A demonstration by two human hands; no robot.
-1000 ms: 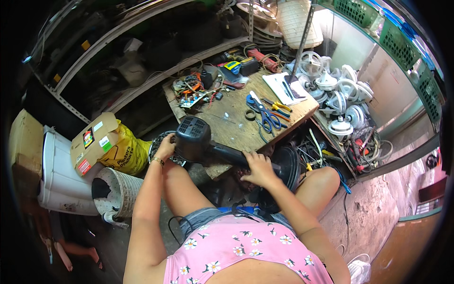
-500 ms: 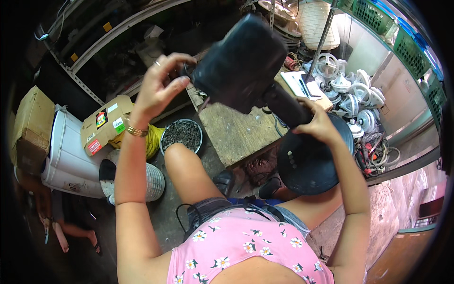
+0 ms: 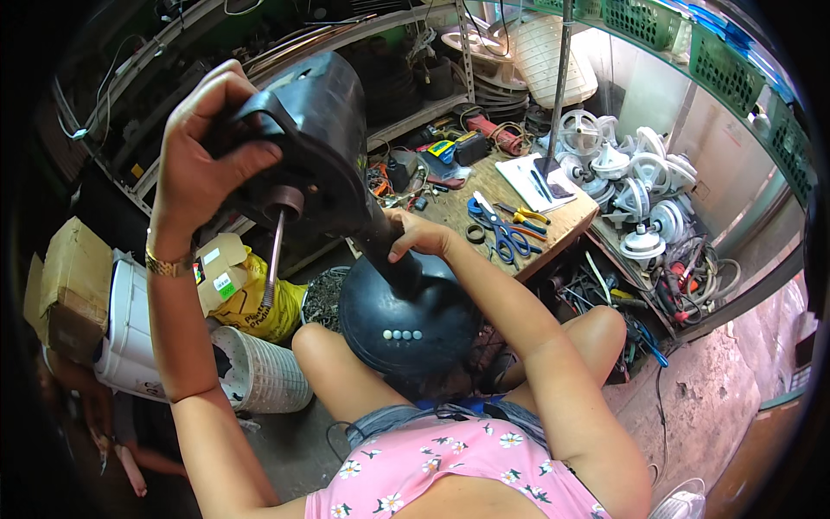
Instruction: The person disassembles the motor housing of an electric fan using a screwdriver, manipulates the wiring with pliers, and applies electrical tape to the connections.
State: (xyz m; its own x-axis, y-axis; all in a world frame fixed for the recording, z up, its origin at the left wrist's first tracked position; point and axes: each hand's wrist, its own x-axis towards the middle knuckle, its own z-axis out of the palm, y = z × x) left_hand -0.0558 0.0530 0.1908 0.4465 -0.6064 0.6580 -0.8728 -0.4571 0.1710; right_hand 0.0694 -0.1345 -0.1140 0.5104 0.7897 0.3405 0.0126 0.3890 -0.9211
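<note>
A black electric fan [image 3: 331,108] without blades or grille is tilted in front of me, its motor housing up at the left. My left hand [image 3: 203,151] wraps round the housing's edge, thumb across its front face. From that face a thin metal shaft [image 3: 276,255] sticks out toward the lower left. My right hand [image 3: 419,235] is closed round the fan's neck, just above the round black base [image 3: 367,303]. A row of pale buttons [image 3: 403,335] shows on the base, which hangs or rests between my knees; its underside is hidden.
On the wooden workbench [image 3: 553,227] ahead lie blue scissors [image 3: 501,229], pliers [image 3: 529,216] and a notepad [image 3: 534,183]. White fan motor parts [image 3: 644,173] are heaped at right. A white perforated bin [image 3: 272,372], a yellow bag [image 3: 264,298] and cardboard boxes [image 3: 78,290] stand at left.
The fan has swung left and turned, so its shaft and front face now show. Its base has moved left, between my knees. Both hands have moved left, the left one now gripping the housing.
</note>
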